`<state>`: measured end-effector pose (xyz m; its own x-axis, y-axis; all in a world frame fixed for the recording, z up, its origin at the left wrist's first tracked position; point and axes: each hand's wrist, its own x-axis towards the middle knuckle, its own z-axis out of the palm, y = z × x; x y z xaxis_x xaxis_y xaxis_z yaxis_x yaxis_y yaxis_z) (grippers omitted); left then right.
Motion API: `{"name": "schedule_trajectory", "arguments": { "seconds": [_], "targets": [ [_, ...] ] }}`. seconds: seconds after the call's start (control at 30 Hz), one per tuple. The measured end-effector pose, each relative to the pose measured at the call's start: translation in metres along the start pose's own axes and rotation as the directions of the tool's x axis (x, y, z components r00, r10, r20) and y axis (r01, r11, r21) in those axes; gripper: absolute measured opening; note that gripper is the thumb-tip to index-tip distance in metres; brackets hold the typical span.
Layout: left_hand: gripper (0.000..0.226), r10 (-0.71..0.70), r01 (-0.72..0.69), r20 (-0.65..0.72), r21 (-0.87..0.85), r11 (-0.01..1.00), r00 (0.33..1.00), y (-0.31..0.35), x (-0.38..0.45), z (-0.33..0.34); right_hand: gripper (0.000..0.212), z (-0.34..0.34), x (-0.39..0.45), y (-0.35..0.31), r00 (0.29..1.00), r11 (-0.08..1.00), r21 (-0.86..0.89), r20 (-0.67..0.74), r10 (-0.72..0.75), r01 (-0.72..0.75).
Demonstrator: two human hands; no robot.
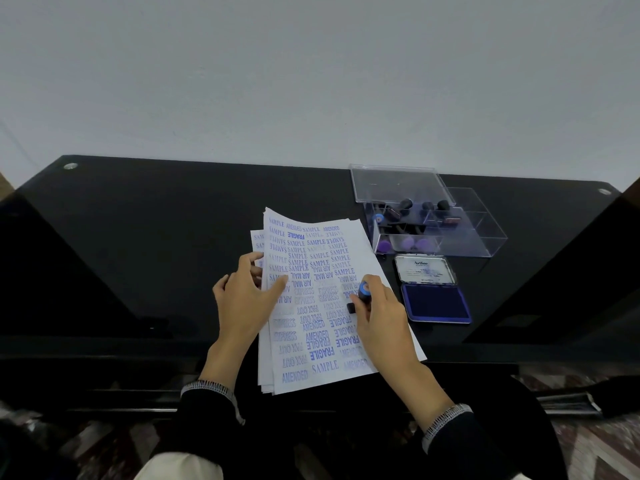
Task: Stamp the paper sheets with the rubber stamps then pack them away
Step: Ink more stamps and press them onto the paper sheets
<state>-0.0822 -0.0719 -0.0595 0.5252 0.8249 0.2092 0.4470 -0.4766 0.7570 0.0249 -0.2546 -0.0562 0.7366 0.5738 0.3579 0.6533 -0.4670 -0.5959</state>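
While gripping a blue-capped stamp (362, 295) in the right hand (381, 317) over crowded sheets (311, 296) at the table's (138, 237) near edge, left hand (244, 299) loose-fingered pinning them: probably stamping; needs inking at the open pad (437, 304), then a bare spot.

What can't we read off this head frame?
- Stamp face: covered by the right hand gripping it.
- Lower sheets: hidden under the top sheet.
- Ink pad lid label: too small beyond the brand.
- Stamps in the clear box: wording too small.
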Motion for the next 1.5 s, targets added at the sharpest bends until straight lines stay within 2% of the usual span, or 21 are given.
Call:
{"name": "schedule_trajectory", "arguments": {
  "seconds": [0.27, 0.43, 0.63, 0.77, 0.87, 1.0, 1.2, 1.4, 1.5],
  "targets": [
    [0.068, 0.000, -0.003, 0.060, 0.057, 0.998, 0.998, -0.0025, -0.0003, 0.0026, 0.020, 0.0002, 0.0013, -0.0016, 0.999, 0.999, 0.008, 0.003, 0.035, -0.035],
    [0.070, 0.001, -0.008, 0.065, 0.109, 0.994, 0.998, -0.0030, 0.0002, 0.0039, 0.017, 0.0017, -0.0004, -0.0029, 1.000, 0.997, -0.076, 0.004, -0.018, 0.019],
    [0.070, 0.002, -0.009, 0.058, 0.118, 0.993, 0.998, -0.0028, 0.0003, 0.0044, 0.014, -0.0009, 0.0025, -0.0048, 1.000, 1.000, -0.026, 0.024, 0.005, -0.005],
    [0.071, 0.020, -0.024, 0.030, 0.116, 0.993, 0.999, -0.0035, -0.0002, 0.0059, 0.013, 0.0022, 0.0005, -0.0044, 0.999, 0.995, -0.094, 0.010, -0.037, 0.038],
    [0.079, 0.014, -0.016, 0.009, 0.177, 0.984, 1.000, -0.0037, 0.0013, 0.0074, 0.013, 0.0024, 0.0004, -0.0050, 1.000, 0.997, -0.073, 0.013, -0.014, 0.015],
    [0.098, -0.035, 0.021, 0.060, 0.225, 0.974, 0.998, -0.0024, 0.0025, 0.0076, 0.013, 0.0023, 0.0010, -0.0061, 1.000, 0.999, -0.053, 0.002, -0.003, 0.003],
    [0.086, 0.003, -0.041, 0.106, 0.357, 0.933, 0.994, -0.0054, 0.0021, 0.0088, 0.013, 0.0041, 0.0010, -0.0053, 1.000, 0.994, -0.103, -0.002, -0.023, 0.022],
    [0.084, 0.012, -0.054, 0.110, 0.384, 0.922, 0.994, -0.0062, 0.0016, 0.0087, 0.008, 0.0037, 0.0021, -0.0054, 1.000, 0.999, -0.042, -0.001, 0.020, -0.020],
    [0.084, 0.014, -0.056, 0.109, 0.392, 0.918, 0.994, -0.0064, 0.0019, 0.0090, 0.011, 0.0045, 0.0021, -0.0052, 1.000, 0.996, -0.083, -0.010, -0.022, 0.021]
  ]
}}
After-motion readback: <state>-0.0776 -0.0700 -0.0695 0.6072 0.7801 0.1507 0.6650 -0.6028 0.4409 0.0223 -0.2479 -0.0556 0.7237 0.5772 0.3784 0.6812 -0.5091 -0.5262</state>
